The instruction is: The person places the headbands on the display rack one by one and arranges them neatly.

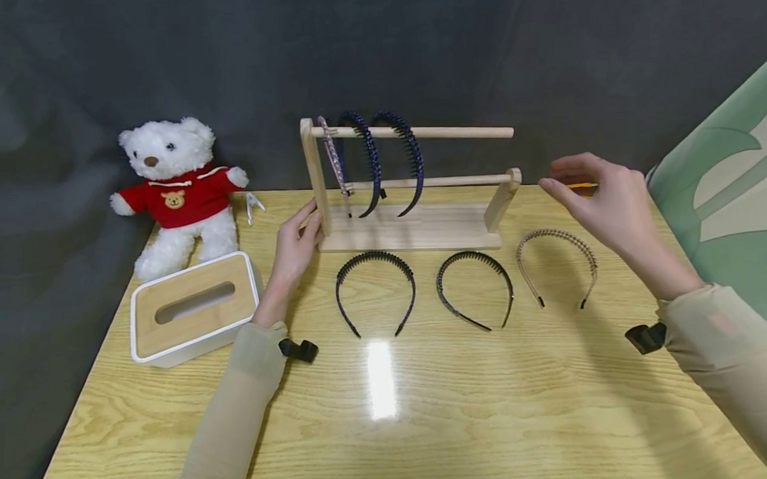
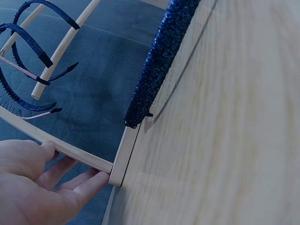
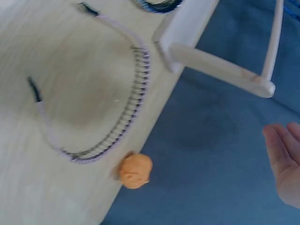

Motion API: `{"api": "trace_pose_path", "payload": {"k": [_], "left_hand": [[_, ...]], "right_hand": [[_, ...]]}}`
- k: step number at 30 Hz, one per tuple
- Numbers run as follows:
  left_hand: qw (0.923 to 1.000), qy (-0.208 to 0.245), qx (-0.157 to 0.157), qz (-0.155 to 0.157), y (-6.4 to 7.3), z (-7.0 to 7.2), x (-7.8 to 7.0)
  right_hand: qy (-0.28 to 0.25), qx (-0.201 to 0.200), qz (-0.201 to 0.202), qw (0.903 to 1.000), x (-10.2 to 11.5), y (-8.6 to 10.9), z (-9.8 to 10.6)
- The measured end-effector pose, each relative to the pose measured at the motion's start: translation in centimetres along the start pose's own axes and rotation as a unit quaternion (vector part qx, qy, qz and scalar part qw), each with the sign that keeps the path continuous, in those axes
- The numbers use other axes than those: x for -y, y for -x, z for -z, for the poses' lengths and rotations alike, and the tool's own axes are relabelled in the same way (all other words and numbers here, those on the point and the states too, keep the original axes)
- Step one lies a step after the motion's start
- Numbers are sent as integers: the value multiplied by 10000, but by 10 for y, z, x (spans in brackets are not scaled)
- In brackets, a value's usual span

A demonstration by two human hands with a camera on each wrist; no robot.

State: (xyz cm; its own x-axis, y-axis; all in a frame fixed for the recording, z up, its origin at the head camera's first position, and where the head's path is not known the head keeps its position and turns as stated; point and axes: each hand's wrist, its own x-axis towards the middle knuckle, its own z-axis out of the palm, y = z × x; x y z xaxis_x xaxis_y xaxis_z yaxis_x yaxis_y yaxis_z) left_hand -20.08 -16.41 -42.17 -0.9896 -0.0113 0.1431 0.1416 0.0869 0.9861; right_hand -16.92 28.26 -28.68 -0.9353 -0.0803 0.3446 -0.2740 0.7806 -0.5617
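A wooden headband rack stands at the back of the table. My left hand holds its left upright near the base, thumb and fingertips against the wood. From the upper rod hang a pink headband and two dark blue headbands. In front of the rack lie a dark toothed headband, another dark headband and a thin pinkish headband. My right hand hovers right of the rack, fingers extended and holding nothing; in the right wrist view, the pinkish headband lies apart from it.
A white teddy bear in a red hoodie sits at the back left. Before it stands a tissue box with a wooden lid, and a small white clip lies beside it. A small orange object is near the table's back edge.
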Motion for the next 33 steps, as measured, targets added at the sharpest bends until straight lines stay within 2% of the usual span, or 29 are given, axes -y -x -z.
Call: {"api": "trace_pose_path", "payload": {"k": [9,14,20,33], "left_hand": [[10000,-12,32,-39,0,0,0],[10000,-21,26,-41,0,1,0],[9999,-66,42,-87,0,0,1],[9999,-47,15,-104,-1,1,4]], "right_hand": [[230,265,458,9983,-37,6,-8],[560,534,366,9963,-58,8,-12],[1090,945,368,9889,-78,12,-16],[1289,1394,637,9797,-123,16,-18]]}}
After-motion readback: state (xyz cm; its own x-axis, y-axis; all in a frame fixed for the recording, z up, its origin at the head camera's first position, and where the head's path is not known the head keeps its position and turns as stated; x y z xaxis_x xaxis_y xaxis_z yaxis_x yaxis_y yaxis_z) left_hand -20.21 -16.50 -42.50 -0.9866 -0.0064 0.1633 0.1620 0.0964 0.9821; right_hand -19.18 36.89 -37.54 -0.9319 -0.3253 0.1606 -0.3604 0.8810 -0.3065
